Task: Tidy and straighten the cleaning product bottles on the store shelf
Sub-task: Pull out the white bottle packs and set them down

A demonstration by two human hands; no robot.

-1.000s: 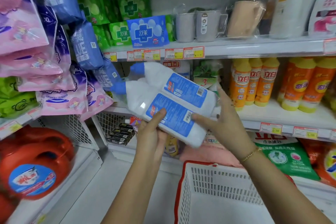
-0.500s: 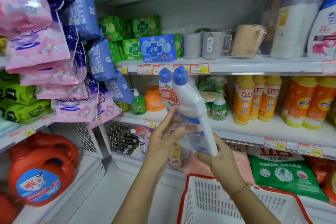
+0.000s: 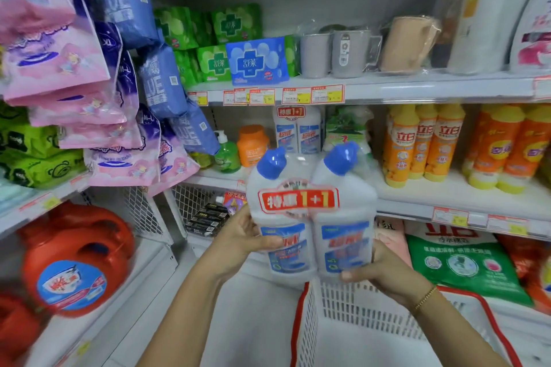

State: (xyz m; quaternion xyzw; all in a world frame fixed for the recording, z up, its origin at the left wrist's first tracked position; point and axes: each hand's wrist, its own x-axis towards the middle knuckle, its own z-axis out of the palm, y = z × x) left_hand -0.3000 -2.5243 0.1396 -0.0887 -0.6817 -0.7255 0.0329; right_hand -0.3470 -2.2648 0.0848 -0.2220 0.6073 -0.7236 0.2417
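I hold a twin pack of white cleaner bottles (image 3: 313, 217) with blue caps and a red "1+1" band upright in front of the middle shelf (image 3: 447, 202), front labels facing me. My left hand (image 3: 241, 235) grips its left side. My right hand (image 3: 378, 271) holds its lower right corner from below. A second identical twin pack (image 3: 298, 131) stands at the back of the middle shelf, behind the held one.
Orange and yellow dish soap bottles (image 3: 423, 143) line the shelf to the right. A green pump bottle (image 3: 226, 155) and orange jar (image 3: 253, 144) stand at left. A white basket with red rim (image 3: 372, 322) sits below my hands. Red detergent jugs (image 3: 77, 259) fill the lower left.
The twin pack has turned from lying tilted with back labels toward me, through edge-on, to upright with the front facing me. The view shifted downward.
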